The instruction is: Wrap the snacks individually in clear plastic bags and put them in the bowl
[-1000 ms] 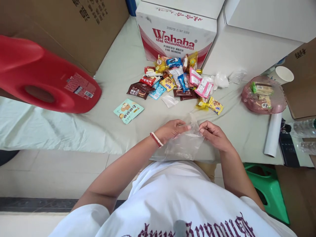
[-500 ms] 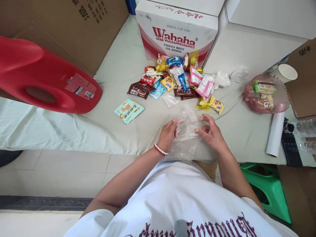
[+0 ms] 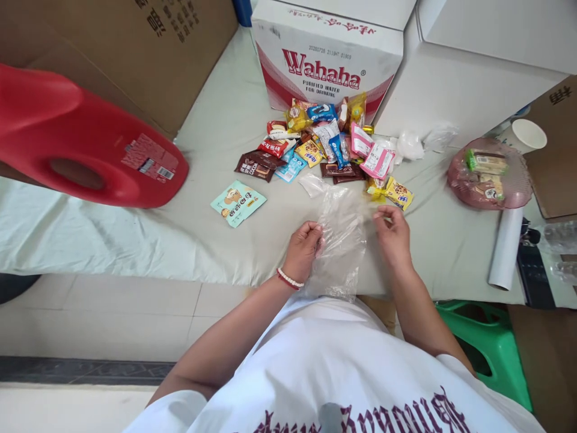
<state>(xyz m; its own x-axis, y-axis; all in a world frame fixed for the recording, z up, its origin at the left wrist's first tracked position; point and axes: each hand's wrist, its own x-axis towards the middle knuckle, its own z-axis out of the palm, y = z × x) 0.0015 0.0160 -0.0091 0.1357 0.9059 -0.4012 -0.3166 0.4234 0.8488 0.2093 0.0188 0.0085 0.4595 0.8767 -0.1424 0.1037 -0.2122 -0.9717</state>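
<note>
A clear plastic bag [image 3: 340,252] stretches over the table's front edge, its lower end by my white shirt. My left hand [image 3: 304,249], wearing a beaded bracelet, pinches the bag's left side. On the other side, the closed fingertips of my right hand [image 3: 393,233] grip what looks like the bag's thin upper right edge; the film is hard to see there. Just beyond the bag lies a small clear wrapper [image 3: 312,185]. A mint-green snack packet [image 3: 238,203] rests flat to the left. Behind is a heap of wrapped snacks [image 3: 315,141], with a yellow packet [image 3: 399,192] nearest my right hand.
A Wahaha water carton [image 3: 327,66] stands behind the snacks. At left is a large red jug [image 3: 103,144]. A pink bowl [image 3: 518,180] with snacks, a paper cup [image 3: 527,135] and a white roll [image 3: 505,249] sit at right. Below is a green stool [image 3: 500,343].
My right hand has moved slightly right and its spread fingers have closed. The crumpled bag is now flatter and more stretched out. My left hand keeps its pinch.
</note>
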